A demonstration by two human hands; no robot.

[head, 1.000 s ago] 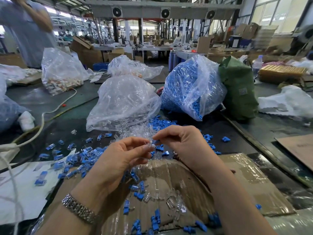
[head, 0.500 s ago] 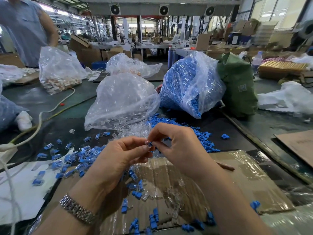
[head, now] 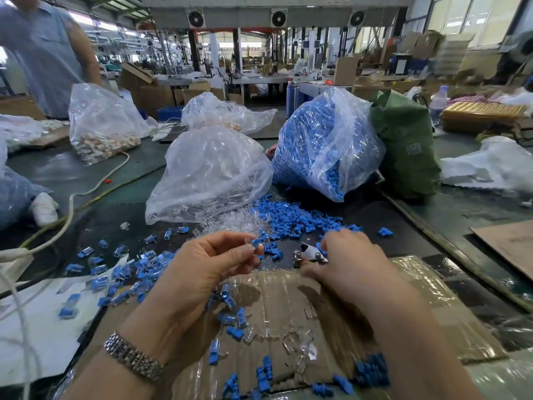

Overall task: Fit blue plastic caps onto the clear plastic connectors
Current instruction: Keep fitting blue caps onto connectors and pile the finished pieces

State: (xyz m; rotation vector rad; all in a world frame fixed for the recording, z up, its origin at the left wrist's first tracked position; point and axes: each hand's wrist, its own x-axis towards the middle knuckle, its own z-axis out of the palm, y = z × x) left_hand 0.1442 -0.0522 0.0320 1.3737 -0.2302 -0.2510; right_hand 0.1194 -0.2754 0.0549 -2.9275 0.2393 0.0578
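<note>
My left hand (head: 207,264) pinches a clear connector with a blue cap on it (head: 255,243) between thumb and fingertips, above the taped cardboard (head: 418,287). My right hand (head: 350,261) is lowered to the table, palm down. Its fingertips touch the loose blue caps (head: 288,216), and its thumb is spread apart from them. Nothing shows in its grip. A small white and metal tool (head: 310,253) lies just left of it. Loose clear connectors (head: 230,223) spill beside the caps. Several capped pieces (head: 138,269) lie in a heap to the left.
Behind stand a clear bag of connectors (head: 210,174), a bag of blue caps (head: 323,145) and a green sack (head: 406,145). A white cable (head: 69,209) and white paper (head: 34,327) lie to the left. A person (head: 43,53) stands at the far left. More caps and connectors litter the cardboard.
My hands, joined at the fingertips on one piece, have come apart. The left keeps the capped connector. The right has dropped right and down onto the loose caps.
</note>
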